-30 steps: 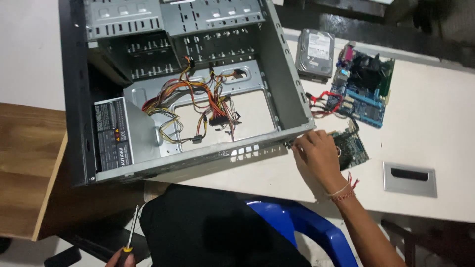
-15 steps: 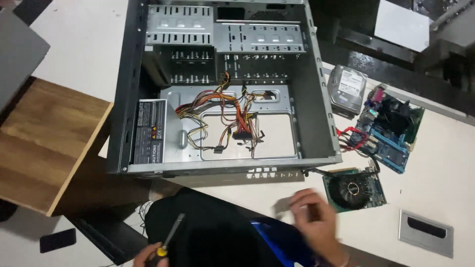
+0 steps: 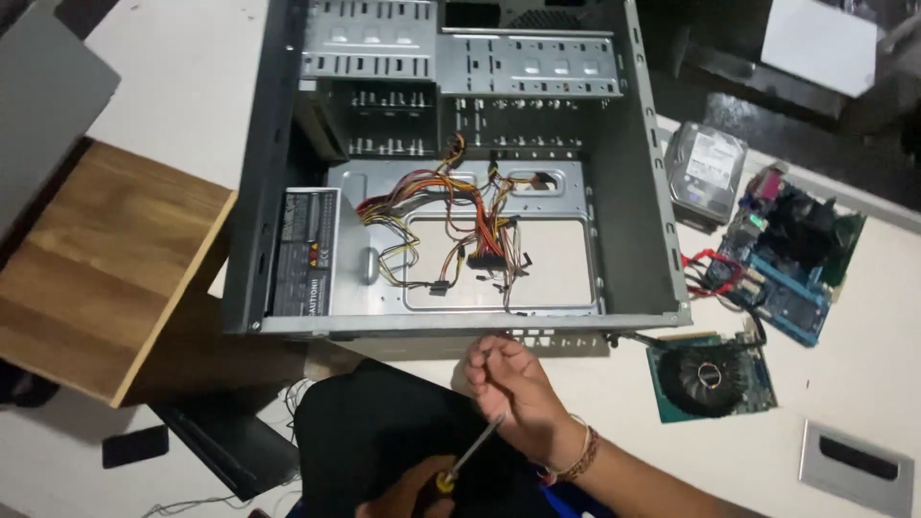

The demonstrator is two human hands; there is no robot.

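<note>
Left hand half cropped, gripping screwdriver, right hand pinching its shaft

White tabletop – wooden stool at left, pale floor.

One open computer case, one hard drive, one motherboard, one graphics card, one screwdriver, two hands

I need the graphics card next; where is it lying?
In the head view, the graphics card lies on the white table, right of the right hand, below the blue motherboard.
</note>
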